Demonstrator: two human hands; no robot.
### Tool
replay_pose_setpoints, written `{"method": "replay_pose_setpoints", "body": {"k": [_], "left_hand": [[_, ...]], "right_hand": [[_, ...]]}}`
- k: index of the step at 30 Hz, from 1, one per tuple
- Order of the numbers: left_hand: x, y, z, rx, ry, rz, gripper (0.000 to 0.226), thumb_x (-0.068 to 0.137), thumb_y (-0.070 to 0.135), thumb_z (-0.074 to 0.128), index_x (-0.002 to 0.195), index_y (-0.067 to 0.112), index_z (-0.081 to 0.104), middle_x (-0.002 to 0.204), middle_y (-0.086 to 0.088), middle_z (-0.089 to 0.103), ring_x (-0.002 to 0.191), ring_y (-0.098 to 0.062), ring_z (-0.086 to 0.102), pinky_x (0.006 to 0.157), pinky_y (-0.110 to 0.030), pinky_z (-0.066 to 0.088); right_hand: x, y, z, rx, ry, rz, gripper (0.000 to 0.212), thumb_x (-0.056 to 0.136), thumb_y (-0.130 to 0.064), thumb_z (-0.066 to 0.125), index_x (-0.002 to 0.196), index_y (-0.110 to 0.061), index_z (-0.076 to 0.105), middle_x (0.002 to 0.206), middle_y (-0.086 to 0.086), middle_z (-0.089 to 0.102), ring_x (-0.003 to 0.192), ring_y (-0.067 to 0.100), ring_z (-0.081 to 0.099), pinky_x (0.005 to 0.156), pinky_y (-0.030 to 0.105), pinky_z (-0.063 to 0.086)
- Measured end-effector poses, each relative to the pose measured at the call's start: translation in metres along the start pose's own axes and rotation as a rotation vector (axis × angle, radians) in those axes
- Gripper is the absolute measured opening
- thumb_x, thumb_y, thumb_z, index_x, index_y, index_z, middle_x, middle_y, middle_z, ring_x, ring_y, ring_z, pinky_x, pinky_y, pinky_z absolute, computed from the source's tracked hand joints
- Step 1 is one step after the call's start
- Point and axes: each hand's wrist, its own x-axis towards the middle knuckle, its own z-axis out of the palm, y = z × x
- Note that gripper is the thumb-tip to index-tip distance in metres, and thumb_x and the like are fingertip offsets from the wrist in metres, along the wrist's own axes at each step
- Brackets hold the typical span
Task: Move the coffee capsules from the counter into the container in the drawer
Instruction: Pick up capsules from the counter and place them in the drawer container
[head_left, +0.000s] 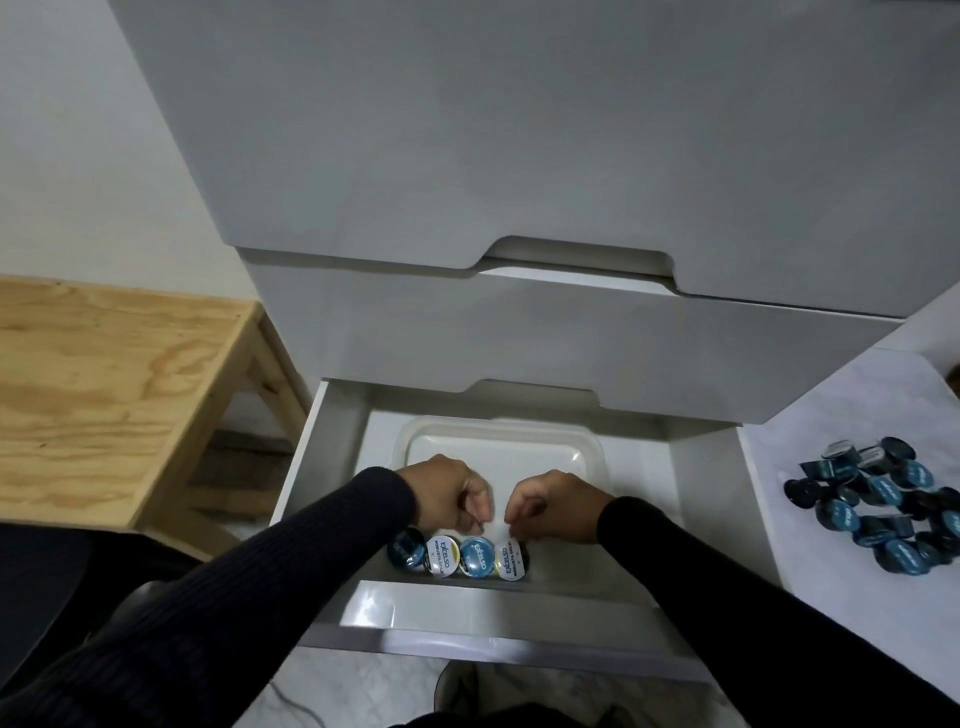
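directly below both hands, left hand (448, 492) and right hand (555, 503), fingers curled with nothing clearly held, four capsules (460, 555) line the container (415, 441); remaining capsules (883, 509) lie on the counter (810, 415), nearer the right hand.

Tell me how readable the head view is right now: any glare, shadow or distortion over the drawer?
Head view: wide-angle bending curves the cabinet drawer fronts; a glare strip lies on the open drawer's front edge; the clear container sits dim beneath the overhang; both hands, left hand and right hand, look sharp; capsule lids are legible; the counter pile is dark.
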Motion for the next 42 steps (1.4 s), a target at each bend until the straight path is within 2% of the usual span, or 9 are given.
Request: {"method": "replay_pose_setpoints", "body": {"k": [4, 9, 13, 17, 20, 25, 34, 38, 42], "left_hand": [[-0.006, 0.01, -0.002, 0.1, 0.106, -0.032, 0.013, 0.086, 0.024, 0.063, 0.099, 0.023, 0.064, 0.096, 0.005, 0.067, 0.086, -0.009, 0.059, 0.079, -0.017, 0.045], [-0.019, 0.032, 0.001, 0.235, 0.147, -0.134, 0.036, 0.092, 0.032, 0.048, 0.122, 0.015, 0.055, 0.118, -0.006, 0.062, 0.102, -0.019, 0.057, 0.09, -0.029, 0.046], [-0.028, 0.048, 0.013, 0.246, 0.334, -0.178, 0.039, 0.095, 0.029, 0.043, 0.13, 0.013, 0.048, 0.126, -0.008, 0.056, 0.11, -0.021, 0.056, 0.094, -0.032, 0.046], [-0.034, 0.062, 0.03, 0.273, 0.566, -0.177, 0.041, 0.096, 0.031, 0.04, 0.133, 0.012, 0.042, 0.133, -0.005, 0.05, 0.121, -0.017, 0.047, 0.099, -0.028, 0.041], [-0.036, 0.074, 0.044, 0.291, 0.702, -0.177, 0.045, 0.098, 0.035, 0.036, 0.138, 0.014, 0.033, 0.138, -0.004, 0.043, 0.127, -0.015, 0.041, 0.103, -0.023, 0.036], [-0.029, 0.105, 0.062, 0.281, 0.822, -0.144, 0.052, 0.098, 0.039, 0.034, 0.144, 0.018, 0.024, 0.146, -0.001, 0.036, 0.134, -0.013, 0.033, 0.109, -0.023, 0.028], [0.018, 0.215, 0.115, 0.189, 0.951, -0.002, 0.045, 0.091, 0.032, 0.054, 0.132, 0.015, 0.048, 0.127, -0.006, 0.058, 0.118, -0.018, 0.054, 0.095, -0.019, 0.03], [0.056, 0.279, 0.156, 0.131, 0.905, 0.089, 0.045, 0.09, 0.037, 0.052, 0.132, 0.021, 0.047, 0.127, -0.001, 0.057, 0.116, -0.014, 0.053, 0.094, -0.016, 0.032], [0.101, 0.318, 0.2, 0.069, 0.825, 0.117, 0.045, 0.091, 0.036, 0.051, 0.135, 0.026, 0.044, 0.131, 0.005, 0.054, 0.119, -0.009, 0.048, 0.095, -0.013, 0.028]], "right_hand": [[-0.004, -0.007, 0.001, -0.076, 0.095, 0.023, 0.018, 0.08, -0.016, 0.059, 0.095, -0.015, 0.068, 0.102, 0.005, 0.07, 0.088, 0.013, 0.057, 0.083, 0.023, 0.045], [-0.012, -0.017, 0.008, -0.199, 0.216, 0.007, 0.033, 0.088, -0.022, 0.05, 0.118, -0.012, 0.058, 0.123, 0.007, 0.061, 0.114, 0.02, 0.052, 0.096, 0.025, 0.039], [-0.024, -0.018, 0.018, -0.286, 0.409, -0.035, 0.045, 0.089, -0.026, 0.051, 0.132, -0.011, 0.047, 0.137, 0.007, 0.049, 0.129, 0.017, 0.042, 0.106, 0.025, 0.032], [-0.046, -0.018, 0.026, -0.499, 0.85, -0.199, 0.053, 0.05, -0.018, 0.087, 0.097, -0.001, 0.07, 0.098, 0.015, 0.072, 0.097, 0.026, 0.069, 0.075, 0.032, 0.058], [-0.06, -0.015, 0.023, -0.564, 0.985, -0.232, 0.049, 0.049, -0.017, 0.086, 0.093, 0.001, 0.072, 0.093, 0.015, 0.073, 0.094, 0.03, 0.07, 0.073, 0.038, 0.06], [-0.089, 0.003, 0.01, -0.572, 1.041, -0.182, 0.043, 0.064, -0.018, 0.077, 0.1, 0.003, 0.069, 0.102, 0.018, 0.071, 0.102, 0.031, 0.066, 0.081, 0.039, 0.058], [-0.169, 0.093, -0.048, -0.577, 1.043, -0.178, 0.036, 0.076, -0.017, 0.064, 0.105, 0.005, 0.066, 0.106, 0.019, 0.069, 0.107, 0.032, 0.064, 0.088, 0.038, 0.055], [-0.214, 0.162, -0.078, -0.42, 1.052, -0.115, 0.042, 0.073, -0.015, 0.069, 0.112, 0.001, 0.062, 0.112, 0.018, 0.066, 0.114, 0.03, 0.059, 0.094, 0.04, 0.051], [-0.244, 0.235, -0.09, -0.349, 0.966, 0.028, 0.045, 0.087, -0.027, 0.057, 0.127, -0.009, 0.05, 0.132, 0.011, 0.055, 0.128, 0.022, 0.047, 0.104, 0.029, 0.038]]}}
